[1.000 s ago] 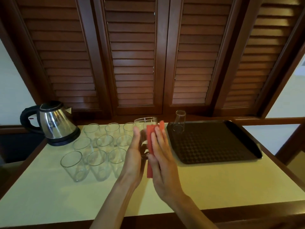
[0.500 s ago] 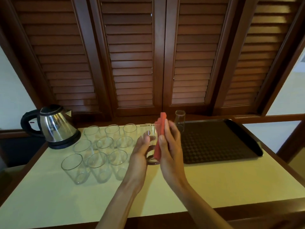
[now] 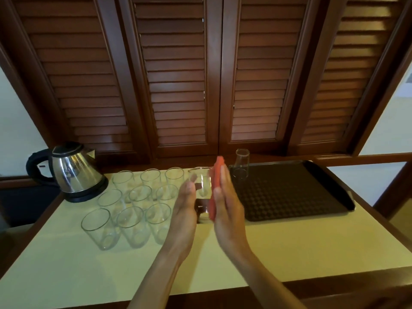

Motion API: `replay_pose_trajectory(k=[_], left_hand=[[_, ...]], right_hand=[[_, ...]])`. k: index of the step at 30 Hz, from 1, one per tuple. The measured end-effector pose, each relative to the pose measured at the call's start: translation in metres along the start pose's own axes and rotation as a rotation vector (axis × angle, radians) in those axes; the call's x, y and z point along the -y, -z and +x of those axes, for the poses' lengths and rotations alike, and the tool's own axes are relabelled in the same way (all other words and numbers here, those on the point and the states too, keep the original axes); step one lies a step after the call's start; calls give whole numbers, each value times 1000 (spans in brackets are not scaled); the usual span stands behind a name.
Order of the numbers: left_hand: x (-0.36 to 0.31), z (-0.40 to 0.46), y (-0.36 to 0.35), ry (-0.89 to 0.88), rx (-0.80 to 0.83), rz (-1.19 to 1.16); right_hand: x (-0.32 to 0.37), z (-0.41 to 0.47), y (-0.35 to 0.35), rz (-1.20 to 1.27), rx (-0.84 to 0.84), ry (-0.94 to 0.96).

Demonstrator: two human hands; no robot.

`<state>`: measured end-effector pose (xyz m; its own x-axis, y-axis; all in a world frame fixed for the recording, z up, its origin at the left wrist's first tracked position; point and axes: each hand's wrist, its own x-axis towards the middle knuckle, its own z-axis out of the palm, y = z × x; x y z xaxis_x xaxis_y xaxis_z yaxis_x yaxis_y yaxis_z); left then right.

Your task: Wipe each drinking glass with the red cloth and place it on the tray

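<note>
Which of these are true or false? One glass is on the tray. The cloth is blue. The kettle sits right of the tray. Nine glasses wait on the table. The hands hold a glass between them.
1. One glass stands on the tray: true.
2. The cloth is blue: false, it is red.
3. The kettle sits right of the tray: false, it sits on the left.
4. Nine glasses wait on the table: true.
5. The left hand and right hand hold a held glass between them: true.
</note>
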<state>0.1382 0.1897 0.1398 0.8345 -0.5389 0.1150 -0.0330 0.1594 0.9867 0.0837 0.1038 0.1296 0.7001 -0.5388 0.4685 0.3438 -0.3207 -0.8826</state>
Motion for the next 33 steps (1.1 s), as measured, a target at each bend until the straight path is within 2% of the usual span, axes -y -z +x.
replay_pose_trajectory(k=[3, 7, 11, 14, 16, 19, 21, 25, 30, 33], left_hand=[[-2, 1, -3, 33, 24, -8], [-20, 10, -2, -10, 18, -59], [-14, 1, -11, -2, 0, 7], [-17, 11, -9, 66, -59, -36], [-21, 17, -5, 95, -39, -35], [-15, 11, -8, 63, 45, 59], [-14, 11, -10, 72, 35, 26], [-31, 25, -7, 25, -116, -86], [-21, 16, -16, 87, -34, -13], [-25, 21, -9, 94, -35, -32]], right_hand=[[8, 5, 2, 6, 8, 21], [7, -14, -7, -38, 60, 87], [8, 18, 8, 105, 32, 4], [8, -4, -3, 17, 44, 11], [6, -17, -7, -10, 40, 53], [0, 10, 3, 122, 26, -38], [4, 23, 8, 177, 16, -58], [4, 0, -3, 134, 82, -26], [5, 36, 4, 64, 9, -75], [6, 20, -2, 9, 59, -24]])
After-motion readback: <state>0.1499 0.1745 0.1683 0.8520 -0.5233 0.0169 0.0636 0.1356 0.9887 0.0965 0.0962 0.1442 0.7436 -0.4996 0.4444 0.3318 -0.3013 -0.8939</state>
